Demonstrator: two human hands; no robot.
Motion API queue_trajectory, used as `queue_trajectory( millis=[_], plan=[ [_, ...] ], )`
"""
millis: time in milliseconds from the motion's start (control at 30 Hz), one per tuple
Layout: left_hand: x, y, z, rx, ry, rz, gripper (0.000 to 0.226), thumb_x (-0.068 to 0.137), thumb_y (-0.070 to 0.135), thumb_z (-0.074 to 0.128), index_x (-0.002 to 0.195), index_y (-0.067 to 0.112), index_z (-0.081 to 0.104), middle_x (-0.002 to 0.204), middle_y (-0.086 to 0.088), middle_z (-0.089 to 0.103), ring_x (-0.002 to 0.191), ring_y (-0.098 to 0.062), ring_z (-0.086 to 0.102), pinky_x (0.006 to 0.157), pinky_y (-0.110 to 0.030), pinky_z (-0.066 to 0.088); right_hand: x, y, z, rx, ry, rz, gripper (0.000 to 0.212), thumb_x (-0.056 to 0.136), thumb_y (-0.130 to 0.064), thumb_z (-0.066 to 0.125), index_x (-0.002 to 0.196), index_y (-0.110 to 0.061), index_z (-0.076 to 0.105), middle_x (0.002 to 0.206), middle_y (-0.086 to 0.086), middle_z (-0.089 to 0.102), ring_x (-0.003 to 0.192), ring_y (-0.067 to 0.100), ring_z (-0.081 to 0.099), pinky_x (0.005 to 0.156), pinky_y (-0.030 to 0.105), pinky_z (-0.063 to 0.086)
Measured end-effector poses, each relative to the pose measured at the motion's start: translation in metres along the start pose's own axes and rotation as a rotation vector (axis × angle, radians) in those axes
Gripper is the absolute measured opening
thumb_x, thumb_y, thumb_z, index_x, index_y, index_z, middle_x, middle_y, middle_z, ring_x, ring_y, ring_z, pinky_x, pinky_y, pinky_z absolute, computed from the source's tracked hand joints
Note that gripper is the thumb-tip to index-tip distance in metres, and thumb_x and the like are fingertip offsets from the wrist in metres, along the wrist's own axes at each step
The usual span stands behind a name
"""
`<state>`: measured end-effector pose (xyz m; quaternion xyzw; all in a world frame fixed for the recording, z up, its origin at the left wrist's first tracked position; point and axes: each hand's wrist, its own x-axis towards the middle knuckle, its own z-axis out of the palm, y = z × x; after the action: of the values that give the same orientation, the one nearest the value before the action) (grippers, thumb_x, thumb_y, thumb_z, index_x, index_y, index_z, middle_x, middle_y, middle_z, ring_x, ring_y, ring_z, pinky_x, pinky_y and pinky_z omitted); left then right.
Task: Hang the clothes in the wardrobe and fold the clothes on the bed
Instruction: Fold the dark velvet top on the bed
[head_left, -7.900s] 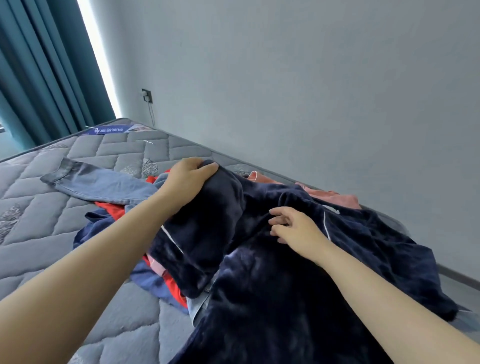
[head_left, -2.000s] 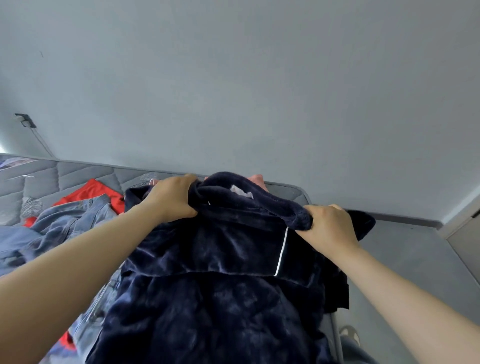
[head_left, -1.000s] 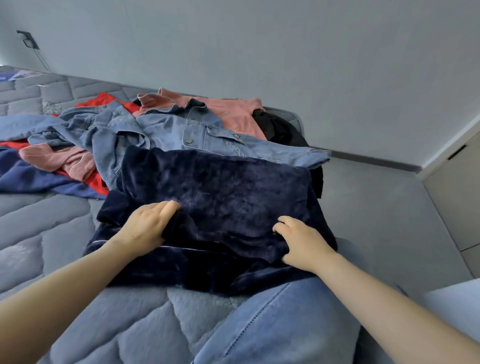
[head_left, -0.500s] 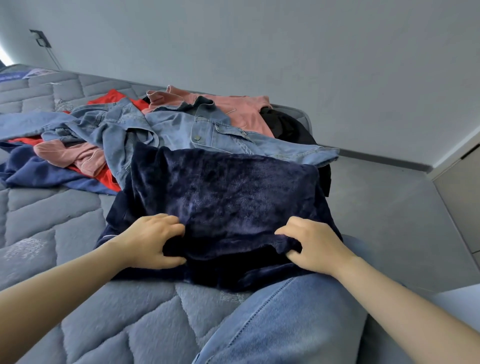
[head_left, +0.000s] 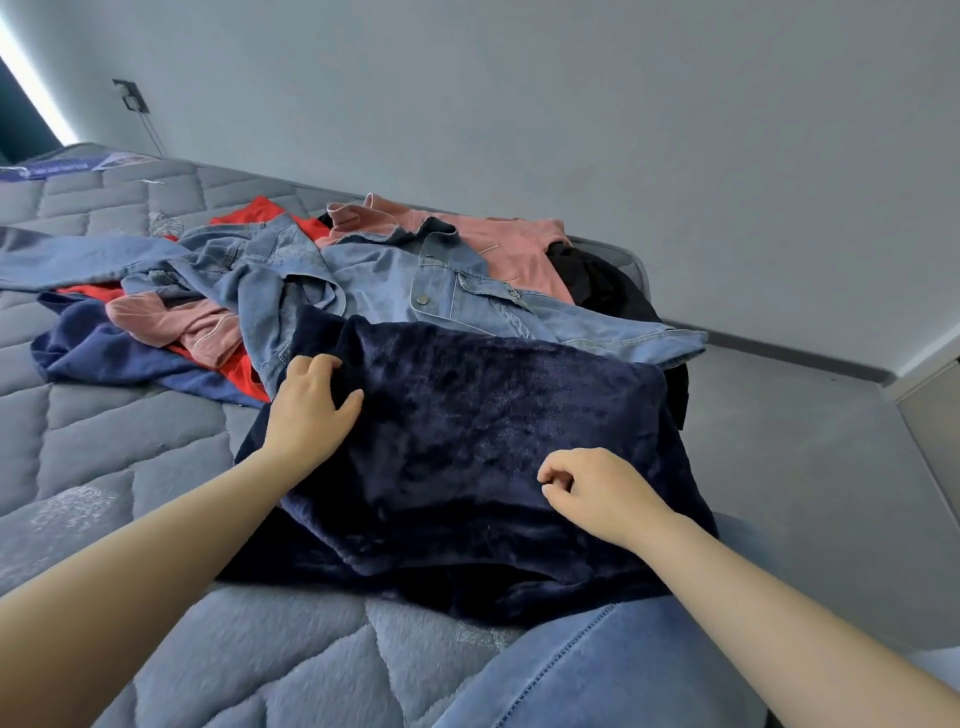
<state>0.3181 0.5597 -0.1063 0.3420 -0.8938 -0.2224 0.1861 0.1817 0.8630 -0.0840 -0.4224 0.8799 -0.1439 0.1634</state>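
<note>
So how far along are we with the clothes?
Done: navy fleece lies folded on the mattress. In hand: left hand rests on it; right hand hovers over it, loosely curled. Left: denim jacket, pink top, red garment and black garment lie unfolded in a heap.

Mattress (head_left: 130, 441) seemingly free left; clothes pile (head_left: 405, 280) ahead

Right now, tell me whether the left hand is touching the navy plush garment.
Touching. The head view shows the left hand lying on the left edge of the navy plush garment, its thumb and palm flat against the fabric.
</note>
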Motion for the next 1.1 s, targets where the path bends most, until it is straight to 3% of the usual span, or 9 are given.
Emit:
queue_trajectory(
  millis=[200, 333, 433, 533, 633, 700, 800, 1000, 1100],
  plan=[
    [0.052, -0.004, -0.006, -0.012, 0.152, -0.270, 0.059, 0.088, 0.040, 0.063, 0.126, -0.002, 0.048, 0.126, -0.024, 0.049, 0.119, -0.042, 0.045, 0.100, -0.046, 0.036, 0.061, -0.044, -0.019, 0.012, 0.055, -0.121, 0.023, 0.093, -0.025, 0.053, 0.115, -0.024, 0.062, 0.104, -0.010, 0.060, 0.087, 0.007, 0.055, 0.083, 0.030, 0.050],
    [0.083, -0.022, -0.011, -0.319, 0.008, -0.527, 0.043, 0.088, 0.049, 0.058, 0.078, 0.007, 0.057, 0.074, -0.009, 0.057, 0.079, -0.028, 0.056, 0.062, -0.033, 0.042, 0.103, -0.071, -0.022, -0.003, 0.081, -0.179, 0.036, 0.093, -0.025, 0.054, 0.129, -0.022, 0.054, 0.128, -0.005, 0.052, 0.114, 0.015, 0.050, 0.093, 0.031, 0.045],
    [0.103, -0.037, -0.016, -0.617, -0.085, -0.569, 0.039, 0.085, 0.043, 0.067, 0.068, 0.012, 0.052, 0.063, -0.004, 0.047, 0.060, -0.017, 0.047, 0.054, -0.025, 0.038, 0.130, -0.086, -0.018, -0.010, 0.078, -0.175, 0.050, 0.093, -0.027, 0.056, 0.141, -0.020, 0.043, 0.142, 0.000, 0.040, 0.131, 0.019, 0.037, 0.104, 0.035, 0.039],
    [0.121, -0.051, -0.024, -0.802, 0.189, -0.555, 0.044, 0.089, 0.031, 0.064, 0.056, 0.017, 0.038, 0.054, 0.001, 0.037, 0.050, -0.011, 0.035, 0.046, -0.023, 0.032, 0.153, -0.091, -0.008, -0.102, 0.051, -0.088, 0.068, 0.092, -0.042, 0.056, 0.151, -0.023, 0.026, 0.155, 0.004, 0.025, 0.145, 0.023, 0.018, 0.118, 0.051, 0.017],
    [0.124, -0.069, -0.022, -0.594, 0.285, -0.520, 0.043, 0.093, 0.028, 0.056, 0.057, 0.016, 0.035, 0.058, 0.000, 0.034, 0.061, -0.016, 0.035, 0.056, -0.030, 0.026, 0.168, -0.082, 0.003, -0.189, -0.015, 0.053, 0.083, 0.090, -0.061, 0.049, 0.154, -0.024, 0.010, 0.161, 0.004, 0.011, 0.149, 0.024, 0.001, 0.116, 0.058, -0.002],
    [0.120, -0.077, -0.013, -0.442, 0.152, -0.506, 0.043, 0.095, 0.034, 0.052, 0.060, 0.013, 0.041, 0.066, -0.007, 0.045, 0.071, -0.028, 0.047, 0.062, -0.030, 0.030, 0.174, -0.074, 0.011, -0.238, -0.049, 0.121, 0.090, 0.088, -0.069, 0.044, 0.155, -0.022, 0.006, 0.162, 0.005, 0.008, 0.150, 0.026, -0.001, 0.116, 0.059, -0.002],
    [0.113, -0.078, -0.003, -0.332, -0.057, -0.476, 0.049, 0.088, 0.057, 0.054, 0.083, 0.009, 0.057, 0.104, -0.016, 0.059, 0.101, -0.037, 0.056, 0.093, -0.041, 0.045, 0.179, -0.067, 0.018, -0.259, -0.049, 0.153, 0.095, 0.085, -0.074, 0.040, 0.155, -0.021, 0.003, 0.162, 0.008, 0.007, 0.149, 0.026, -0.001, 0.116, 0.059, -0.002],
    [0.077, -0.089, -0.018, -0.345, -0.154, -0.363, 0.052, 0.065, 0.068, 0.072, 0.077, 0.017, 0.067, 0.088, -0.005, 0.065, 0.082, -0.020, 0.064, 0.068, -0.031, 0.052, 0.175, -0.074, 0.032, -0.306, 0.057, 0.041, 0.083, 0.091, -0.070, 0.025, 0.154, -0.025, -0.003, 0.163, 0.006, -0.004, 0.150, 0.024, -0.008, 0.116, 0.057, -0.006],
    [0.051, -0.099, -0.017, -0.419, -0.245, -0.379, 0.041, 0.067, 0.061, 0.076, 0.075, 0.022, 0.068, 0.097, -0.011, 0.062, 0.087, -0.021, 0.063, 0.073, -0.029, 0.051, 0.176, -0.081, 0.034, -0.324, -0.025, 0.130, 0.076, 0.095, -0.064, 0.025, 0.155, -0.025, -0.003, 0.162, 0.009, -0.008, 0.149, 0.026, -0.009, 0.117, 0.057, -0.006]
  ],
)
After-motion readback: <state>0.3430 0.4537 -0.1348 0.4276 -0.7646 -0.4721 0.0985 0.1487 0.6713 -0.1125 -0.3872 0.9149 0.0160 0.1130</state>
